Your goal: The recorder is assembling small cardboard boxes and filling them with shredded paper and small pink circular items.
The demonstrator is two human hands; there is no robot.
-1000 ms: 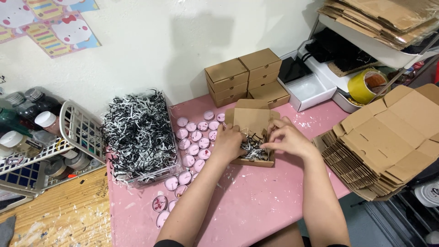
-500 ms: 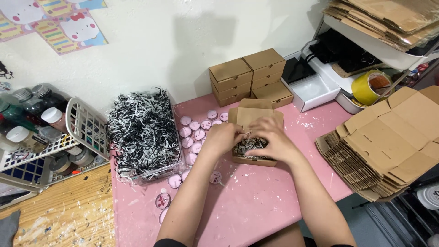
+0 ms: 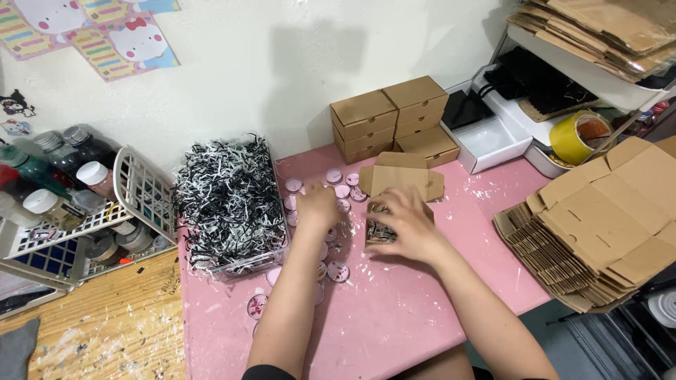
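Fingers of the right hand [image 3: 408,225] press flat, gripping nothing, on crinkled black-and-white paper shred inside the small open brown cardboard box [image 3: 396,193] at frame centre; the left hand [image 3: 317,205], loosely spread, hovers over round pink tins [image 3: 338,271] beside it.

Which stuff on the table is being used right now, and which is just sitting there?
In use:
- open cardboard box under the right hand
- shredded paper in its bin
- little pink round tins by the left hand

Just lying about:
- closed boxes
- flat box stack
- yellow tape roll
- bottles
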